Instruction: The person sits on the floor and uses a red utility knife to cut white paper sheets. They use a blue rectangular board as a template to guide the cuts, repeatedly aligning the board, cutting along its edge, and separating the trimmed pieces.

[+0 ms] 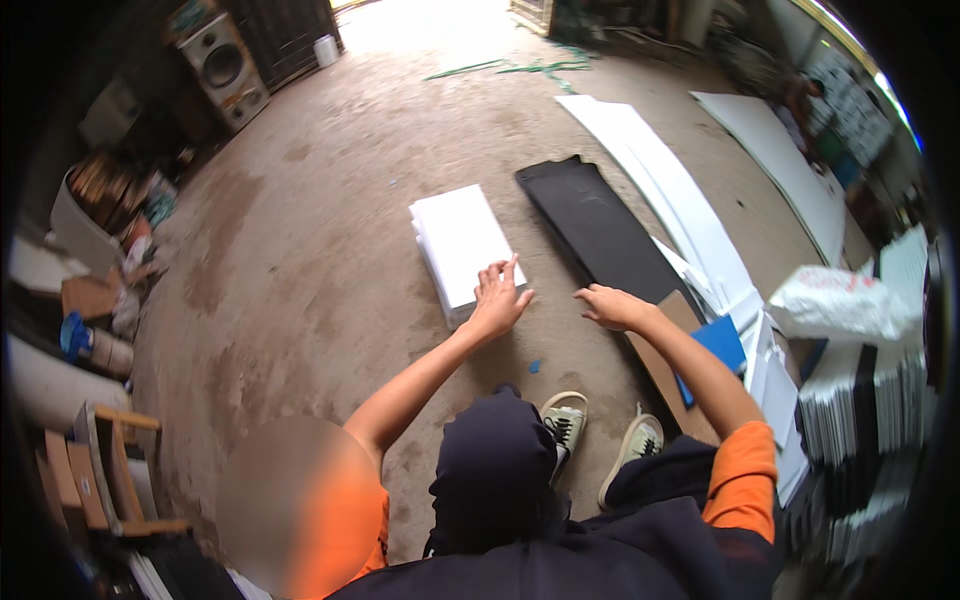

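A stack of white boards [465, 240] lies on the concrete floor in front of me. Over its near right corner reaches my left hand [500, 297], fingers spread and holding nothing; whether they touch the top board I cannot tell. To the right, my right hand [612, 306] hovers by the near part of a pile of long black sheets [600, 215]. Its fingers are curled together, and I cannot make out whether anything small is between them. A brown board [655, 352] and a blue sheet [718, 345] lie under and beside my right forearm.
Long white sheets [660, 180] lie beyond the black ones. Stacked panels [860, 400] with a white plastic bag [835, 300] stand at the right. A wooden frame [125, 465] is at the left. Another person [800, 110] is at the far right, near a large white sheet [780, 165].
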A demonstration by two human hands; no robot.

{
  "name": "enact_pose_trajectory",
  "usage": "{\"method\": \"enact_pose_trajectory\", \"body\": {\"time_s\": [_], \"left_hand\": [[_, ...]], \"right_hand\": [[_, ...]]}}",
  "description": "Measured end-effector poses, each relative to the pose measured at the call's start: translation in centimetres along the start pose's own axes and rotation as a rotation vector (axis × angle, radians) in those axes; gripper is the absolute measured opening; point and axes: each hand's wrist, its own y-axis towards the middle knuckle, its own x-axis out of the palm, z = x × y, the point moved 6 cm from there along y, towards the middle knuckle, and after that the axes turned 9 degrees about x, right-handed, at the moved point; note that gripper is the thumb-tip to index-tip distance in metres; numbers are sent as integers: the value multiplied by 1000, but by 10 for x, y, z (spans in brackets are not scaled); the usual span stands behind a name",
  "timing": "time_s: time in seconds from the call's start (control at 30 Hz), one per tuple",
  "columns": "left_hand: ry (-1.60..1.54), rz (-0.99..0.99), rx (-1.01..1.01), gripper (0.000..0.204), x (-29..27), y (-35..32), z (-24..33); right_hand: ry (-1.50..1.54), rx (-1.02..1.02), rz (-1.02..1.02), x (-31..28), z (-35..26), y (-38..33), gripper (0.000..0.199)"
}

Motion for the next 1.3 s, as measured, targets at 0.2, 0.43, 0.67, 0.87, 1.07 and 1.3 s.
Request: {"method": "enact_pose_trajectory", "body": {"time_s": [0.2, 0.43, 0.67, 0.87, 1.07, 1.3], "left_hand": [[-12, -228, 600, 59, 47, 27, 141], [206, -615, 939, 51, 172, -2, 220], [278, -880, 1045, 48, 231, -54, 263], [311, -944, 911, 48, 258, -12, 284], [230, -745, 722, 52, 342, 1, 304], [-318, -556, 747, 40, 416, -33, 375]], "right_hand": [[159, 374, 245, -15, 107, -207, 36], [753, 838, 587, 127, 215, -388, 31], [804, 1033, 768, 309, 262, -422, 27], [581, 1539, 806, 344, 296, -425, 42], [506, 1529, 771, 369, 289, -418, 57], [821, 1382, 1018, 380, 300, -431, 44]]}}
